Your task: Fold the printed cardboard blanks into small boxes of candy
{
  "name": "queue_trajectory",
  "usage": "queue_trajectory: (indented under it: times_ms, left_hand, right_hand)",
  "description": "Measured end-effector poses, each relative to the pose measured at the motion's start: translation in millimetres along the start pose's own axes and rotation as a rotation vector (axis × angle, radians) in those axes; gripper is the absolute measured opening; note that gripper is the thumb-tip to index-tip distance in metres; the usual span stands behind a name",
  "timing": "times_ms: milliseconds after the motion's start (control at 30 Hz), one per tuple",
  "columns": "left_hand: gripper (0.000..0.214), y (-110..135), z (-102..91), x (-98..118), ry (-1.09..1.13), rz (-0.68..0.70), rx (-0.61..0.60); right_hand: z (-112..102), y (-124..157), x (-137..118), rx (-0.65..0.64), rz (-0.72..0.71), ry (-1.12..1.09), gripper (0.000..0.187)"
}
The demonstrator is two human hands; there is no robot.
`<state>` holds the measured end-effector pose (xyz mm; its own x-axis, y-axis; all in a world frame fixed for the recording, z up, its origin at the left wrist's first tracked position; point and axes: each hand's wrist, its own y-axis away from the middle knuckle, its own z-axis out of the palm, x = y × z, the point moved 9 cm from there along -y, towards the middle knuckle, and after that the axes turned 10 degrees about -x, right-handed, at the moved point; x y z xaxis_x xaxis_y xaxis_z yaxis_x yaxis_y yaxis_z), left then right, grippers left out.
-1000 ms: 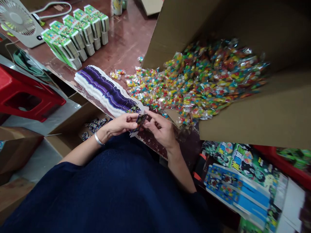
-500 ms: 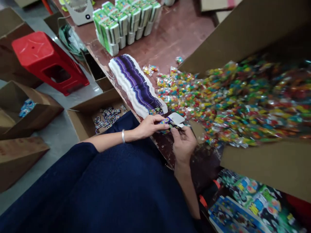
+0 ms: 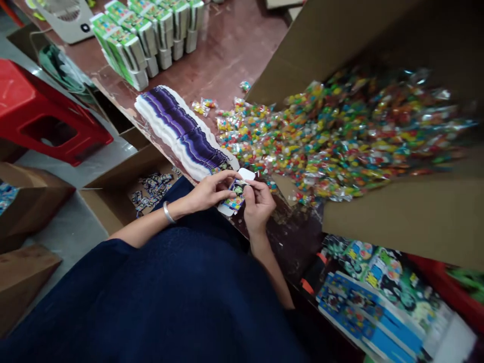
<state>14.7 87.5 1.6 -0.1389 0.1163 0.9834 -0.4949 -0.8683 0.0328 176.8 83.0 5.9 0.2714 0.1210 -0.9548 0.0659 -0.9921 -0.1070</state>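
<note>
— Holding what, up close?
— Pinching a small printed carton [image 3: 235,199] at the near edge of the worktop [image 3: 227,45]. Gripping one side with the left hand [image 3: 207,194], thumb and fingers nearly together; pressing the far end with the right hand [image 3: 260,204], thumb against bent fingertips, just beside a white flap [image 3: 247,174].
— Folded up yet?
— Only partly, to judge from flaps jutting out at both ends. Can't tell whether filled.
— Seeing finished ones?
— Possibly: see small dark packs [image 3: 156,187] in an open box [image 3: 94,201] beside the lap, too small to make out as sealed or not.
— And left to do?
— Plenty, judging by the long overlapping row of purple-and-white cartons [image 3: 185,135] just beyond the hands. Note, alongside, loose packets of bright sweets [image 3: 302,138], spread from a large cardboard box [image 3: 397,209].
— And farthest off?
— Make out banded green stacks [image 3: 145,33], then a white fan [image 3: 71,22], only partly in view.
</note>
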Motion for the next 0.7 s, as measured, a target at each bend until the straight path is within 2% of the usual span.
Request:
queue_trajectory:
  times_ms: [133,267,400,500,600,700]
  left_hand:
    - [0.033,-4,1.6,-6,0.026,-0.022,0.014]
    - [0.045,-5,-1.1,-7,0.129,-0.012,0.104]
    - [0.048,-2,-3.5,0,0.067,-0.022,0.142]
    - [0.042,1,-5.5,8,-0.019,0.011,0.153]
    - [0.04,2,-4.0,14,-0.071,0.035,0.132]
    - [0.043,2,0.5,14,-0.07,0.022,0.086]
  right_hand:
    - [0,-2,-4,-0.022,-0.039,-0.005,0.022]
    - [-2,-9,-6,0.01,-0.019,-0.19,0.028]
    - [3,-20,-16,-0.106,-0.004,-0.211,0.035]
    - [4,-28,-15,-0.198,0.075,-0.229,0.032]
    - [4,-36,-10,-0.274,0.139,-0.26,0.029]
    - [2,-41,-4,-0.294,0.166,-0.287,0.029]
